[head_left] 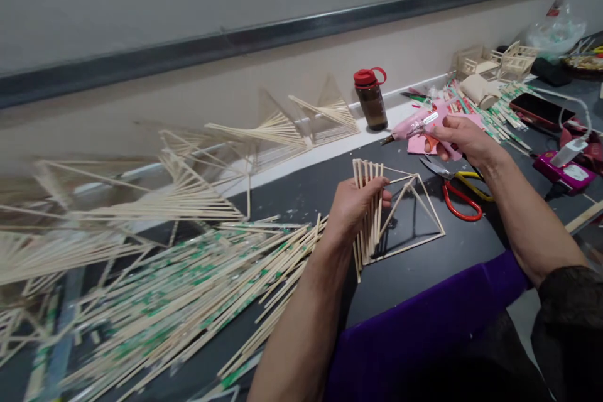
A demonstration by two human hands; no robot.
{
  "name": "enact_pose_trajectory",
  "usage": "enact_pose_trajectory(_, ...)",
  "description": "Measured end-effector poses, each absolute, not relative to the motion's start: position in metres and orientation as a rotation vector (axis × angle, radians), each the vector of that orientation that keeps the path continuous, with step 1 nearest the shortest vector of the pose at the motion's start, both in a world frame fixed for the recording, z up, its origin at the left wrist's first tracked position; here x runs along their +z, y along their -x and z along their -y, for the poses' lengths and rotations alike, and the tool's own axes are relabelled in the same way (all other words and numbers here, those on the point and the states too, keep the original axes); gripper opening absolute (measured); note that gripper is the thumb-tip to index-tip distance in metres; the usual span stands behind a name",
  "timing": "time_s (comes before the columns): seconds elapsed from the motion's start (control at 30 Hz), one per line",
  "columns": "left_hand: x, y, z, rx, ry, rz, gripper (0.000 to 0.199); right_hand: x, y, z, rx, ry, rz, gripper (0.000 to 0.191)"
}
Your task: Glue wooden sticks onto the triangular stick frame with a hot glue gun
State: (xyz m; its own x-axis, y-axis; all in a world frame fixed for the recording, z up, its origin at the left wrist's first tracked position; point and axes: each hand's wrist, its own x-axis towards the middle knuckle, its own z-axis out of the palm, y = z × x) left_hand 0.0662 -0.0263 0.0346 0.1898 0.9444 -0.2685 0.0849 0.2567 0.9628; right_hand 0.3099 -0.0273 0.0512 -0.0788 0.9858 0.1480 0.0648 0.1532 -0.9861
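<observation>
My left hand (360, 204) is closed around a wooden stick frame (409, 248), gripping it by a row of thin sticks side by side. The frame's triangular part extends right over the dark tabletop (301, 185). In my right hand (459, 138) is a pink hot glue gun (421, 120), its dark nozzle pointing left, above and right of the frame. Some of its handle is hidden by my fingers. Just below the glue gun lie scissors (461, 198) with red and yellow handles. Loose thin wooden sticks (198, 301), some in green-printed clear wrappers, spread left of my left forearm.
Several fan-shaped stick structures (174, 201) line the wall side at left. A red-capped bottle (370, 100) stands at the back. To the right are a phone (541, 110), a purple power adapter (563, 173) with a white cable, and small wooden models (494, 63).
</observation>
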Motion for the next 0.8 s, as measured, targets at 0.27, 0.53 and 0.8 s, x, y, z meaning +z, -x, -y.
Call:
enact_pose_trajectory(0.27,0.0386,-0.0666,0.0269,0.809,-1.09,-1.203,0.022,0.0594,-0.2987,0.0332,1.179,1.183,1.485,0.029)
enact_pose_trajectory(0.53,0.0381,-0.0659,0.0269,0.799,-1.075,-1.213,0.02,0.0596,-0.3004,0.0337,1.124,1.241,1.514,0.038)
enact_pose_trajectory(0.8,0.0365,-0.0653,0.0254,0.779,-1.072,-1.185,0.02,0.0527,-0.3045,0.0308,1.08,1.289,1.517,0.036)
